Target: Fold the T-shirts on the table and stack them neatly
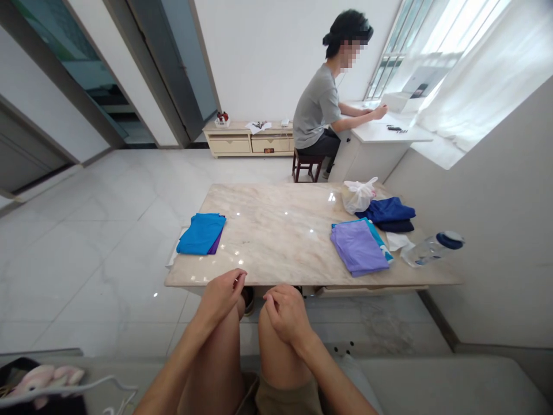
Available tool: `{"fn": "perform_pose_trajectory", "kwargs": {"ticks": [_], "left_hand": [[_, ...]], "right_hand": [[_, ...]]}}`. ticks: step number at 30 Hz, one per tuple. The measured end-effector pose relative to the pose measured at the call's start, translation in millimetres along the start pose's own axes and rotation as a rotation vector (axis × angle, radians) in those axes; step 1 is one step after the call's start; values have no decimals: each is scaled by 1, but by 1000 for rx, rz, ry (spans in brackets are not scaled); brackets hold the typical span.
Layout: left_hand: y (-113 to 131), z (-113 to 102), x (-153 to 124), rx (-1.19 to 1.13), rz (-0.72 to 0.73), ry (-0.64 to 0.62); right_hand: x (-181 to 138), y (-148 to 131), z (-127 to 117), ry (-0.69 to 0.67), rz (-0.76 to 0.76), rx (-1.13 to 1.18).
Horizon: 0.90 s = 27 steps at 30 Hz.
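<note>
At left, your brushing past could drop the blue cloth (200, 233); left hand (222, 294), right hand (287, 311): loosely curled, apparently empty

Walls (254, 57) were plain white. The floor (125, 248) was of pale, grey-veined tiles with thin joints. A marble-patterned table (272, 242) stood in front of a grey sofa (453, 380); small bright reflections dotted its top. By the far wall stood a low cream cabinet (231, 146); to its right, a dark stool (309, 159) near a white desk (374, 158). Upper right: barred window (394, 40), white curtain (514, 69), strong daylight. Upper left: a dark grey door (159, 57) was noted.
</note>
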<state>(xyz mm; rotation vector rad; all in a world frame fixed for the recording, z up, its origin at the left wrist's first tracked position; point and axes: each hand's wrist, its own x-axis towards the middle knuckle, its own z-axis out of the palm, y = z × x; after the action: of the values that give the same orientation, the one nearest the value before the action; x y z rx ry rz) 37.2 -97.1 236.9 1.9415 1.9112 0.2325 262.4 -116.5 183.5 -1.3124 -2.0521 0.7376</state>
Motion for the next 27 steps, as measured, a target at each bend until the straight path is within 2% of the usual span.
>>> {"fn": "perform_pose_trajectory", "kwargs": {"ticks": [4,8,13,17,22,27], "left_hand": [[5,2,0,5,114,-162],[8,8,15,70,113,-173],[4,9,29,98,86,-203],[-1,6,31,133,12,-281],[-2,0,21,110,-10,-166],[-10,-2,-3,103,-95,-117]], "right_hand": [[-1,10,-7,-33,65,61],[7,17,-8,-148,93,36],[29,19,-4,-350,84,-21],[50,17,-2,-561,110,-95],[70,11,-2,-752,95,-186],[92,13,4,-923,115,-85]]}}
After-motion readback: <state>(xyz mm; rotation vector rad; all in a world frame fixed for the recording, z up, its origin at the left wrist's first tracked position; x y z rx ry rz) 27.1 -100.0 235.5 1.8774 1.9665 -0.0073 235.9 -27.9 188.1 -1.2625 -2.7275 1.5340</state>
